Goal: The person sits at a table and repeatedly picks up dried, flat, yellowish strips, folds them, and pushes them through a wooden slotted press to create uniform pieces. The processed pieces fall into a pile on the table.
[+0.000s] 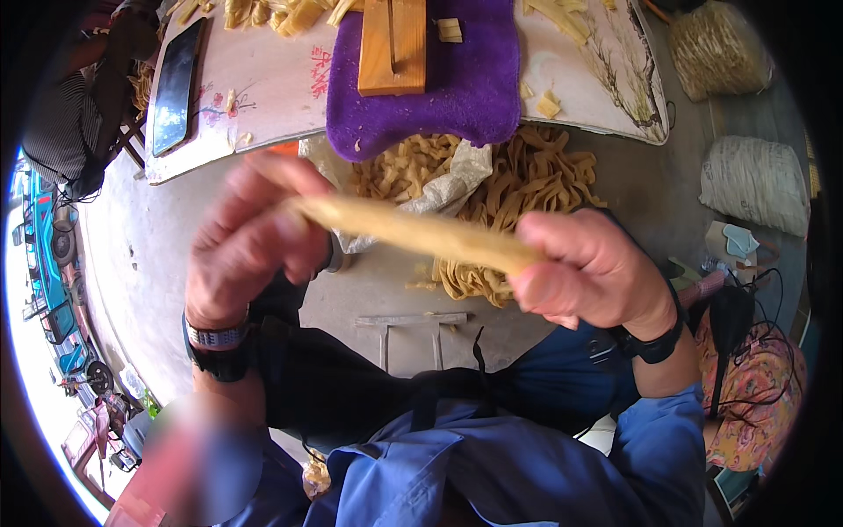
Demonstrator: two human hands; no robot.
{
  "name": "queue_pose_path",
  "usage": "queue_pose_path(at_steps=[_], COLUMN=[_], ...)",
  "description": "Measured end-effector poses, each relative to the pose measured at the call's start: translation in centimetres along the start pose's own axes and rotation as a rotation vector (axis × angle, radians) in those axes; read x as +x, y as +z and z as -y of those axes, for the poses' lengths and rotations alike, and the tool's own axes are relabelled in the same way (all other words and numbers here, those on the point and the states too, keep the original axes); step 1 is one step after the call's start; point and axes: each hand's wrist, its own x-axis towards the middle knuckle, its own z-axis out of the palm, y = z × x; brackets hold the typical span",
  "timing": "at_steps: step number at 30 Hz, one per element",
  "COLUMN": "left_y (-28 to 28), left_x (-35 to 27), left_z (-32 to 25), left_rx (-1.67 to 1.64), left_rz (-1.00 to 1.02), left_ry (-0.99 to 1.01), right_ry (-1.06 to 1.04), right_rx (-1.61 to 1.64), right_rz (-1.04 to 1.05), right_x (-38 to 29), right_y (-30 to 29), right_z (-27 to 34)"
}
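Note:
A flat, pale yellow strip of plant-like material (415,230), blurred by motion, spans the space between my hands above my lap. My left hand (257,244) pinches one end between thumb and fingers. The other end is gripped in my right hand (586,270), thumb and forefinger closed on it. Beyond the strip, a wooden block with a lengthwise slot (408,59) rests on a purple cloth (474,85) draped over the table edge. A small cut piece (450,30) lies beside the block.
Piles of tan strips (546,171) and a white woven sack (454,184) are under the table (283,85). A phone (179,85) lies at its left. Wrapped bundles (754,184) stand at right. Other people sit at both sides; a metal stand (411,321) is below my hands.

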Motion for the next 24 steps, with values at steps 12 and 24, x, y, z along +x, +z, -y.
queue_pose_path(at_steps=[12,24], left_y=[6.6,6.6], left_x=[2.3,3.8], left_z=[3.3,4.4], left_rx=[-0.131,-0.227], left_rz=[0.020,-0.159], left_ry=[-0.296,-0.288], right_ry=[-0.600,-0.293], right_rx=[-0.832,-0.598], right_rz=[-0.319,-0.437], right_x=[2.4,2.5], right_y=[0.6,0.6], right_z=[-3.2,-3.4])
